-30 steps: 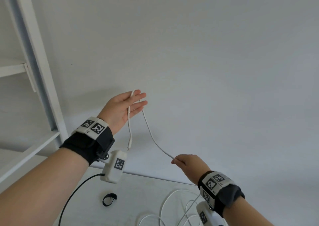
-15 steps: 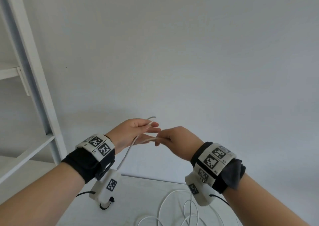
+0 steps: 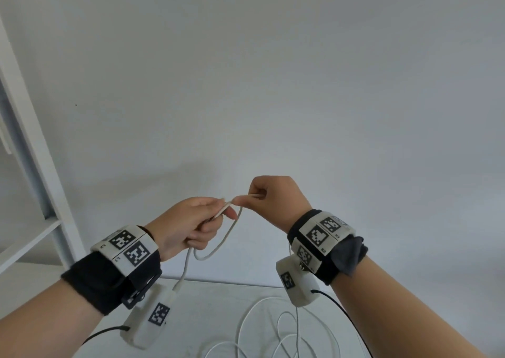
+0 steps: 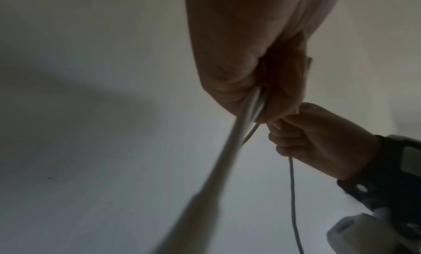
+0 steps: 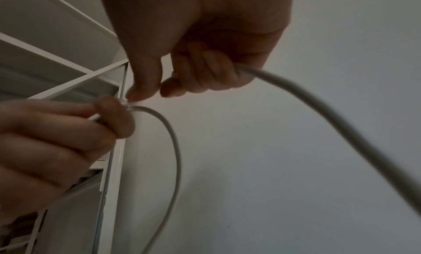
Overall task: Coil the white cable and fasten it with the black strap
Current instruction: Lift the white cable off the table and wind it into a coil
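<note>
My two hands are raised in front of the wall, close together, both on the white cable [image 3: 226, 237]. My left hand [image 3: 191, 226] has its fingers curled round the cable, and a small loop hangs below it. The cable's plug end [image 3: 175, 289] dangles under the left wrist. My right hand [image 3: 270, 196] pinches the cable just right of the left thumb; the cable [image 5: 318, 104] runs on through its curled fingers. In the left wrist view two strands [image 4: 248, 113] leave my left fist [image 4: 250, 59]. The rest of the cable [image 3: 262, 330] lies in loose curves on the table. The black strap is hidden.
A white table [image 3: 218, 303] lies below the hands, against a plain white wall [image 3: 273, 84]. A white shelf frame [image 3: 32, 139] stands at the left, close to my left forearm. Black wires run from both wrist cameras.
The right hand rose from low right up to the left hand and took the cable beside it. The left fingers went from straight to curled round the cable, now with a loop. The strap went out of view.
</note>
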A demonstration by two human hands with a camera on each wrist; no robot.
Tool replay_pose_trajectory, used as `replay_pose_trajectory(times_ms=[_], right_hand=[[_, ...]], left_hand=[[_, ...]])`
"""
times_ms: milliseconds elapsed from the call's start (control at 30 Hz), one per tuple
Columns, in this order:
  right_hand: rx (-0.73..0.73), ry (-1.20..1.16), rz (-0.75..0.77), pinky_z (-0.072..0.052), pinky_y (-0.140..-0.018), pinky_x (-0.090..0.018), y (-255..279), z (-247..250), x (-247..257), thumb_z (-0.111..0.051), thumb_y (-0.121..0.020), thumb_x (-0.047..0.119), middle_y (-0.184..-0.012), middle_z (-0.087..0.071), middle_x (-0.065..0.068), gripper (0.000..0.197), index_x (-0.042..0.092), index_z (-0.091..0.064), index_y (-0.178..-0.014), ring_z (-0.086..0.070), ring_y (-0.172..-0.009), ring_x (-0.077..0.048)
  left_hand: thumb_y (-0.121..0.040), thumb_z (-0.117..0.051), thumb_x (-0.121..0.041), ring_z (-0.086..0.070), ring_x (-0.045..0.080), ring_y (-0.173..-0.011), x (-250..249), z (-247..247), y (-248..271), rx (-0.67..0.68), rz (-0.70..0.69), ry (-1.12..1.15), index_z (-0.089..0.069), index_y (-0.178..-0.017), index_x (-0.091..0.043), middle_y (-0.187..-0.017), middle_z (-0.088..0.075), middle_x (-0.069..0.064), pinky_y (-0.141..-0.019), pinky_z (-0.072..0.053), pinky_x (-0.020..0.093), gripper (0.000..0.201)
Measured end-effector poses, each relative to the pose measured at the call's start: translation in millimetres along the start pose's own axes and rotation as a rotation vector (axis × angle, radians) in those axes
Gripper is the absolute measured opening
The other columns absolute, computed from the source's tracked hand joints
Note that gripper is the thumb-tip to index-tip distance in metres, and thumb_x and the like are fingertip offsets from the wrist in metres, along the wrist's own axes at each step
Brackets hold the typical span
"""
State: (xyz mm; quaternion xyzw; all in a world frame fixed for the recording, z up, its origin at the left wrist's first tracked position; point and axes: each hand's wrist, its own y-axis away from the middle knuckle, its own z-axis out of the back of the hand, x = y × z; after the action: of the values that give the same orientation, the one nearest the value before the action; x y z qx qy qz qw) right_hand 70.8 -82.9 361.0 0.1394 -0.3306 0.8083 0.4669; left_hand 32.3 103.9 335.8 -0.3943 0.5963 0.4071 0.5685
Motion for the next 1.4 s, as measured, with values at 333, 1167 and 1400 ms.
replay_pose_trajectory(times_ms=[333,1167,1400], right_hand=[[0.034,-0.435,-0.125,-0.049,-0.052,-0.027,4,-4,-34,-0.059,-0.085,0.032,-0.044,-0.043,0.005,0.039,0.013,-0.049,-0.052,-0.042,-0.040,-0.006],[0.277,-0.111,-0.268,-0.028,-0.050,-0.021,76,-34,-89,-0.049,-0.089,0.023,-0.051,-0.037,0.007,0.022,0.025,-0.066,-0.074,-0.032,-0.045,-0.007],[0.437,0.048,-0.120,-0.030,-0.049,-0.021,69,-26,-38,-0.047,-0.090,0.027,-0.051,-0.041,0.008,0.023,0.018,-0.068,-0.084,-0.038,-0.044,-0.006]], left_hand=[[-0.091,-0.047,-0.032,-0.023,0.002,-0.031,-29,22,8,0.181,-0.093,0.410,-0.061,-0.071,-0.016,-0.042,-0.027,-0.010,-0.033,-0.019,0.017,0.029],[-0.097,-0.040,-0.031,-0.056,0.001,-0.049,-34,66,-14,-0.338,-0.375,0.490,-0.060,-0.078,-0.021,-0.057,-0.060,-0.014,-0.052,-0.050,0.013,0.030],[-0.077,-0.063,-0.033,-0.072,0.030,-0.086,-20,42,-14,-0.220,-0.340,0.272,-0.063,-0.082,-0.009,-0.096,-0.074,0.011,-0.074,-0.058,0.033,0.024]])
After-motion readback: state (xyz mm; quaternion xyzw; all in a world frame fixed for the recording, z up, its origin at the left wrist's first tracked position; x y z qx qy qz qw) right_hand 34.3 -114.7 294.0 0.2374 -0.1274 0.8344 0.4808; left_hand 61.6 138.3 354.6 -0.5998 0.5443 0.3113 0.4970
